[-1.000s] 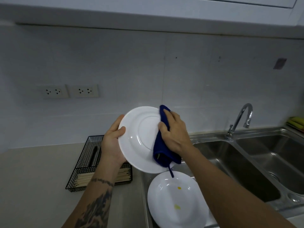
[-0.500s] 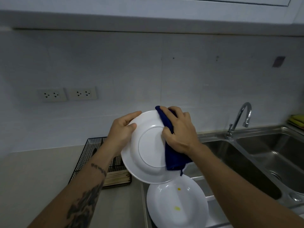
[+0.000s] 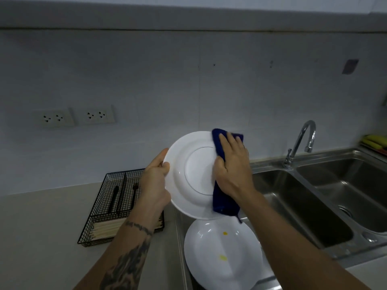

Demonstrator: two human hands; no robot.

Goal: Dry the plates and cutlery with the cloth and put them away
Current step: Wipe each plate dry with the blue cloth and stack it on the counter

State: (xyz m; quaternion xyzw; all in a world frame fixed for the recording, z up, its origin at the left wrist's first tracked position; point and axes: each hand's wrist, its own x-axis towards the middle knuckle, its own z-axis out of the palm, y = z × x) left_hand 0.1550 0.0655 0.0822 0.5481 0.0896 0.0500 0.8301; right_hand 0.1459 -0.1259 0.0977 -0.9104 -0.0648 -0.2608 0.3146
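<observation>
My left hand grips the left rim of a white plate, held upright over the counter edge with its underside facing me. My right hand presses a dark blue cloth against the plate's right side; the cloth wraps over the top rim and hangs below my palm. A second white plate with two small yellow specks lies below, in the left sink basin. A black wire cutlery basket on the counter holds dark-handled cutlery and pale chopsticks.
A double steel sink with a chrome faucet fills the right side. Beige countertop spreads to the left. Two wall sockets sit on the tiled wall. Yellow-green sponges lie at the far right.
The plate has been turned in my hands and the cloth has slid up over its top right rim. My left hand moved from the upper rim down to the left rim.
</observation>
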